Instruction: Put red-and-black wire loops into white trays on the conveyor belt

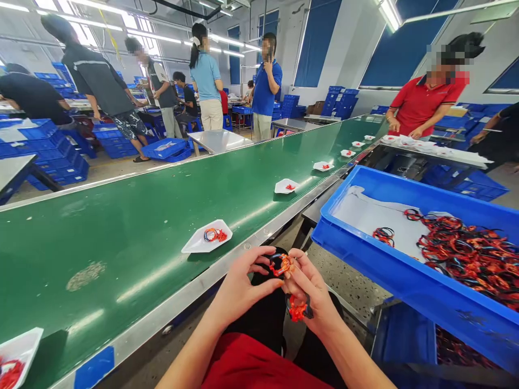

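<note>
Both my hands are raised over my lap, just in front of the conveyor's metal edge. My left hand (239, 286) and my right hand (308, 286) pinch a small loop of dark cord with red-orange tangled pieces (283, 265). A second red-orange cluster on dark cord (298, 310) hangs below my right hand. The nearest white paper tray (206, 236) rests on the green conveyor belt (121, 216), up and left of my hands, holding a similar red and blue bundle.
A blue plastic crate (405, 254) to my right holds a heap of red and black cord bundles (466, 254). Several white trays line the belt. People stand beyond it, stacked blue crates (48, 151) stand at left, and a person in a red shirt (425, 102) works at the far right.
</note>
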